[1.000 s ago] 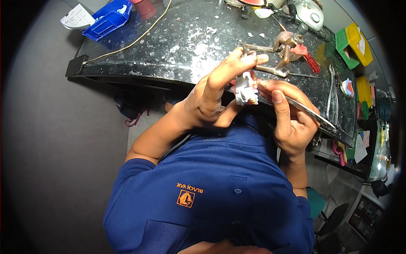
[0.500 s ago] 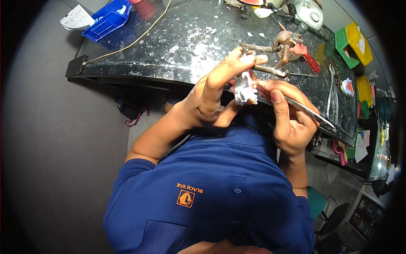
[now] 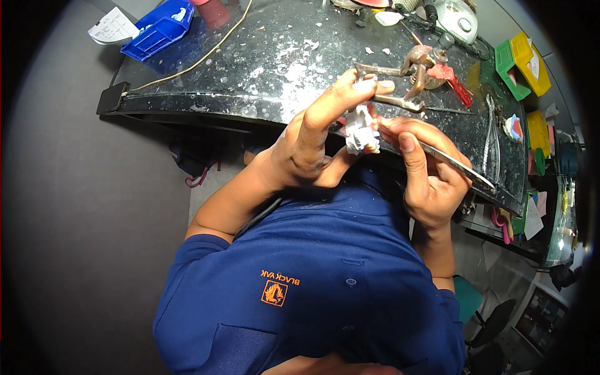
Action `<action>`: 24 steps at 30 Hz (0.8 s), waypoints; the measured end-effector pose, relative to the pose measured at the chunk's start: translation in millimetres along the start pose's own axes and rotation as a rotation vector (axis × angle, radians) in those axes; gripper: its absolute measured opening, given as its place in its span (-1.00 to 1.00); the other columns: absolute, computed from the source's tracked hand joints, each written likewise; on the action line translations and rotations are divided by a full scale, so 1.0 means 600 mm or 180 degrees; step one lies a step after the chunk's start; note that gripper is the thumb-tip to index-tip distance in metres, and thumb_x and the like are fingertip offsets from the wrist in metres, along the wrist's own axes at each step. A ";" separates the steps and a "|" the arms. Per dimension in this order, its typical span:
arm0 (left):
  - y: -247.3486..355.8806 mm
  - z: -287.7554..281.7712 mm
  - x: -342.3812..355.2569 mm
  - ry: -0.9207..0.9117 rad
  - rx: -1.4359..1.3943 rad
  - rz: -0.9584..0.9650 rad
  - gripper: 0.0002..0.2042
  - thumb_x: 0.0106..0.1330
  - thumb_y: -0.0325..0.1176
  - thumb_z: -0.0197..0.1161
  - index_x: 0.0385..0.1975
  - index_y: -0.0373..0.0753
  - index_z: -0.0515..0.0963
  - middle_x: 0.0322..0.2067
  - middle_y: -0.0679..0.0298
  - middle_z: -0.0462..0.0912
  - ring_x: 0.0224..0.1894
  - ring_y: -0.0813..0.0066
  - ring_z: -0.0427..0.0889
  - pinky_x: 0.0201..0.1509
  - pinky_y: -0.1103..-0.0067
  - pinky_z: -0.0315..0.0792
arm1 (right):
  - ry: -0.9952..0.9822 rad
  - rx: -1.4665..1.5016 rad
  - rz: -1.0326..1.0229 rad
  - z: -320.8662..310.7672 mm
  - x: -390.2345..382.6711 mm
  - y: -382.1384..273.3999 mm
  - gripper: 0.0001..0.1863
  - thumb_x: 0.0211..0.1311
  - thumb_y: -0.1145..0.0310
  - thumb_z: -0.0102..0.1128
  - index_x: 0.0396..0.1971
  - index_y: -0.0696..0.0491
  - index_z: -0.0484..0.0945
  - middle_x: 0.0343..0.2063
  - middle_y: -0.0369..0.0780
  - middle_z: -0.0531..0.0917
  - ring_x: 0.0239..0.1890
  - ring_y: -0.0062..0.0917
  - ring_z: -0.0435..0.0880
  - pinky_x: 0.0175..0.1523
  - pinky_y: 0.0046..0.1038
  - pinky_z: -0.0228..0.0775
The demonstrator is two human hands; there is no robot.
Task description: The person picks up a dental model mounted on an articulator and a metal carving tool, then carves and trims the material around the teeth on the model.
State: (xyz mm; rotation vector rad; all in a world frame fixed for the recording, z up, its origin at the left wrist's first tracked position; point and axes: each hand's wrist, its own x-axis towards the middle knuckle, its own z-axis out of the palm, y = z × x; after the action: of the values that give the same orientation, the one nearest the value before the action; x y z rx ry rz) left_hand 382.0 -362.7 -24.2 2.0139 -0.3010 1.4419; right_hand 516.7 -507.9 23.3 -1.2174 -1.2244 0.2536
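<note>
My left hand (image 3: 303, 140) is closed on a small white plaster dental model (image 3: 359, 132) with pinkish parts at its edges, just off the front edge of the bench. Its fingertips reach up close to a metal dental articulator (image 3: 420, 75), and whether they touch it I cannot tell. A slim metal hand tool (image 3: 461, 167) lies in my right hand (image 3: 431, 172), pinched between thumb and fingers. The tool's working end is at the model's right side, mostly hidden by my fingers.
The black bench (image 3: 262, 75) is spotted with white crumbs. Right of the articulator lie a red-handled tool (image 3: 461, 94), metal tweezers (image 3: 490, 134) and a pink-and-blue dental piece (image 3: 514, 128). A blue bin (image 3: 159, 31) stands far left; yellow and green bins (image 3: 530, 62) line the right.
The model has tilted very slightly in my left hand. Both hands keep nearly the same place and grip.
</note>
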 end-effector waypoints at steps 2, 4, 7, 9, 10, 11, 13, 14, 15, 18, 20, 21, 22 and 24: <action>0.001 0.000 0.001 -0.0006 0.0007 -0.0029 -0.17 0.06 -0.68 0.45 0.38 -0.47 0.19 0.20 -0.25 0.56 0.19 -0.15 0.67 0.49 0.06 0.30 | -0.0011 0.0012 0.0046 -0.001 0.000 0.000 -0.90 0.36 0.69 0.26 -0.19 0.35 0.70 -0.25 -0.04 0.78 -0.22 -0.45 0.79 -0.10 -0.50 0.63; -0.003 -0.001 0.002 -0.0020 -0.0059 -0.0021 -0.17 0.07 -0.67 0.46 0.38 -0.47 0.19 0.21 -0.24 0.54 0.19 -0.15 0.67 0.48 0.07 0.31 | -0.0006 0.0022 0.0053 0.000 0.001 -0.001 -0.91 0.36 0.68 0.27 -0.20 0.34 0.70 -0.25 -0.04 0.79 -0.21 -0.45 0.79 -0.09 -0.50 0.62; 0.000 -0.001 -0.006 -0.0009 -0.0112 -0.0113 -0.18 0.10 -0.65 0.48 0.39 -0.46 0.18 0.23 -0.23 0.52 0.17 -0.12 0.67 0.47 0.10 0.33 | -0.0119 -0.0056 -0.0053 -0.008 0.002 0.002 -0.91 0.36 0.68 0.27 -0.20 0.33 0.70 -0.24 -0.05 0.79 -0.21 -0.45 0.79 -0.08 -0.50 0.62; 0.004 -0.001 -0.008 0.0015 -0.0100 -0.0215 -0.18 0.11 -0.64 0.48 0.40 -0.46 0.17 0.24 -0.23 0.51 0.16 -0.10 0.68 0.46 0.11 0.35 | -0.0075 -0.0003 0.0030 -0.007 0.001 0.001 -0.91 0.36 0.67 0.28 -0.20 0.33 0.70 -0.24 -0.05 0.79 -0.21 -0.44 0.79 -0.07 -0.50 0.62; 0.006 -0.002 -0.006 -0.0034 -0.0212 -0.0297 -0.18 0.14 -0.63 0.48 0.40 -0.45 0.16 0.24 -0.22 0.50 0.17 -0.06 0.67 0.43 0.15 0.39 | -0.0032 0.0051 0.0113 -0.007 0.001 0.000 -0.91 0.36 0.67 0.28 -0.21 0.33 0.70 -0.24 -0.04 0.79 -0.20 -0.43 0.79 -0.06 -0.50 0.61; 0.008 -0.003 -0.004 -0.0084 -0.0324 -0.0380 -0.18 0.16 -0.63 0.48 0.41 -0.44 0.15 0.25 -0.22 0.49 0.18 -0.02 0.67 0.40 0.19 0.43 | -0.0028 0.0054 0.0114 -0.009 0.001 0.001 -0.91 0.36 0.67 0.28 -0.21 0.33 0.70 -0.24 -0.04 0.79 -0.20 -0.43 0.79 -0.06 -0.50 0.61; 0.012 -0.006 -0.003 -0.0080 -0.0418 -0.0443 -0.17 0.17 -0.64 0.47 0.42 -0.44 0.13 0.25 -0.22 0.48 0.20 0.02 0.65 0.36 0.23 0.47 | -0.0201 -0.0155 -0.0070 -0.011 0.004 0.002 -0.92 0.36 0.66 0.29 -0.21 0.33 0.70 -0.23 -0.04 0.79 -0.20 -0.44 0.79 -0.06 -0.50 0.61; 0.012 -0.007 -0.003 -0.0085 -0.0510 -0.0506 -0.17 0.18 -0.65 0.47 0.43 -0.44 0.11 0.26 -0.23 0.47 0.22 0.05 0.63 0.31 0.28 0.52 | -0.0208 -0.0161 -0.0071 -0.009 0.005 0.002 -0.92 0.36 0.66 0.29 -0.21 0.33 0.70 -0.23 -0.04 0.79 -0.20 -0.44 0.79 -0.06 -0.50 0.61; 0.012 -0.006 -0.002 -0.0089 -0.0509 -0.0506 -0.17 0.18 -0.65 0.47 0.43 -0.44 0.11 0.26 -0.23 0.47 0.22 0.05 0.63 0.31 0.28 0.52 | -0.0137 -0.0007 0.0051 -0.008 0.003 0.001 -0.92 0.35 0.66 0.29 -0.22 0.33 0.70 -0.24 -0.04 0.79 -0.20 -0.43 0.79 -0.05 -0.49 0.61; 0.010 -0.004 -0.001 -0.0032 -0.0536 -0.0400 -0.14 0.18 -0.68 0.46 0.44 -0.44 0.07 0.27 -0.23 0.44 0.23 0.11 0.62 0.22 0.35 0.57 | -0.0154 0.0008 0.0045 -0.012 0.004 0.004 -0.92 0.35 0.66 0.29 -0.22 0.33 0.70 -0.24 -0.04 0.80 -0.19 -0.43 0.79 -0.04 -0.48 0.62; 0.012 -0.006 -0.006 -0.0040 -0.0560 -0.0578 -0.11 0.15 -0.70 0.47 0.45 -0.44 0.05 0.28 -0.25 0.41 0.21 0.13 0.64 0.19 0.38 0.57 | -0.0245 -0.0130 -0.0083 -0.013 0.005 0.004 -0.92 0.35 0.65 0.29 -0.22 0.33 0.71 -0.24 -0.04 0.80 -0.19 -0.43 0.79 -0.04 -0.48 0.62; 0.012 -0.009 -0.001 -0.0041 -0.0566 -0.0578 -0.11 0.15 -0.70 0.47 0.45 -0.44 0.05 0.28 -0.25 0.41 0.21 0.13 0.64 0.19 0.38 0.57 | -0.0185 0.0084 0.0029 -0.011 0.003 0.003 -0.91 0.36 0.65 0.28 -0.22 0.34 0.71 -0.24 -0.04 0.79 -0.18 -0.43 0.79 -0.02 -0.47 0.62; 0.012 -0.014 0.008 -0.0191 -0.0363 -0.0524 -0.05 0.16 -0.67 0.49 0.48 -0.41 -0.04 0.26 -0.28 0.45 0.11 0.18 0.68 0.16 0.39 0.58 | -0.0124 0.0299 0.0140 -0.011 0.002 0.003 -0.91 0.37 0.65 0.27 -0.21 0.34 0.71 -0.24 -0.04 0.79 -0.18 -0.42 0.79 -0.01 -0.47 0.62; 0.013 -0.016 0.016 -0.0338 -0.0157 -0.0468 0.01 0.16 -0.63 0.51 0.50 -0.39 -0.13 0.24 -0.32 0.48 0.00 0.24 0.71 0.14 0.39 0.58 | -0.0201 0.0158 0.0017 -0.014 0.005 0.005 -0.90 0.38 0.65 0.26 -0.21 0.34 0.71 -0.24 -0.03 0.79 -0.17 -0.42 0.79 0.00 -0.47 0.62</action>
State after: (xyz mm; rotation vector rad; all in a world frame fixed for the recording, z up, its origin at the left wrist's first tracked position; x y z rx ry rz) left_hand 374.0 -361.3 -10.7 2.0318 -0.2261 1.2290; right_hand 526.1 -509.2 23.9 -1.1775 -1.2624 0.3269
